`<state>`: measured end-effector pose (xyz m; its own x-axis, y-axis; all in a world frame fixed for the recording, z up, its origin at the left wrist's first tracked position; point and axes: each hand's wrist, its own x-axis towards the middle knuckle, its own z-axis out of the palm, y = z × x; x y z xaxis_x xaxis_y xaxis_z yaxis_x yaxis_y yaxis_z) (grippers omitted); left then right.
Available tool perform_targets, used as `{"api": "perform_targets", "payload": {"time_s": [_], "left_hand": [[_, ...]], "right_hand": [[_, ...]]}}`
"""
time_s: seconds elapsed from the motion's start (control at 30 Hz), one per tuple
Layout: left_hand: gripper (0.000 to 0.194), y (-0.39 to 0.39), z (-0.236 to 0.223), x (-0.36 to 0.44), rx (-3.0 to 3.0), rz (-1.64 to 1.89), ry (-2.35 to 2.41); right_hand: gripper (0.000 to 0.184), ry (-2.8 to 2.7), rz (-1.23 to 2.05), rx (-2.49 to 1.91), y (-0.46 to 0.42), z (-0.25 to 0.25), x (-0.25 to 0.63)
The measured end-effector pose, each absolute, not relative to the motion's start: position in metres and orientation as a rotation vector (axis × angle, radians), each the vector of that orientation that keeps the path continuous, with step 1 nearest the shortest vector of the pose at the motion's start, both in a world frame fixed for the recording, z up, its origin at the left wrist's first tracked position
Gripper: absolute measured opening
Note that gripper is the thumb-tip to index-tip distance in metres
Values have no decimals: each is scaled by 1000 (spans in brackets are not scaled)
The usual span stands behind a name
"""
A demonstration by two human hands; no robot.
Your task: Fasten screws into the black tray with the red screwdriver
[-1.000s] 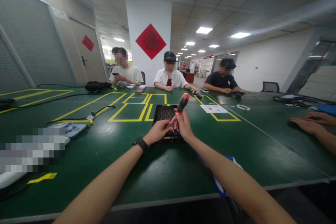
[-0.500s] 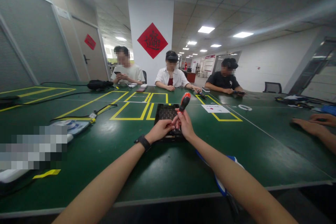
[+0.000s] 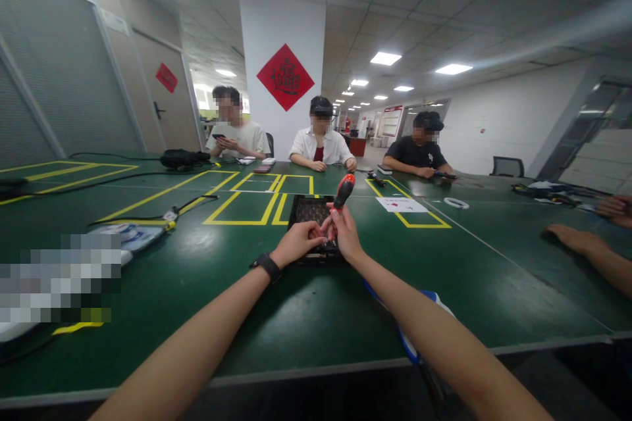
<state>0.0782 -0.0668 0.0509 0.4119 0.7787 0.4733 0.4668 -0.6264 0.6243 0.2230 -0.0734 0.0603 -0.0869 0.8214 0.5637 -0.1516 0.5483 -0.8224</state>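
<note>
A screwdriver with a red and black handle stands tilted, handle up, in the closed fingers of my right hand. Beside it, my left hand has its fingers pinched together close to the screwdriver's lower end; what they hold, if anything, is too small to make out. Both hands are over a black open tray-like case, which has a patterned floor and lies on the green table. My fingers hide the screwdriver's tip and part of the case.
Yellow tape outlines mark the table. A white paper and a white cable coil lie to the right. At left are a black cable and a pixelated item. Three people sit opposite; another person's hand rests at right.
The view has shifted slightly. My hands stay over the case with the screwdriver. The person opposite has drawn a hand back from a small dark item; one hand of the person at right has risen.
</note>
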Motion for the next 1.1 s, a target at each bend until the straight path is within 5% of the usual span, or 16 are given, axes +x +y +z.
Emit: {"api": "perform_targets", "payload": {"time_s": [1.1], "left_hand": [[26,-67,51,78,2262,1070,1038]], "right_hand": [[32,-1403,945,-577,-76,63,223]]}}
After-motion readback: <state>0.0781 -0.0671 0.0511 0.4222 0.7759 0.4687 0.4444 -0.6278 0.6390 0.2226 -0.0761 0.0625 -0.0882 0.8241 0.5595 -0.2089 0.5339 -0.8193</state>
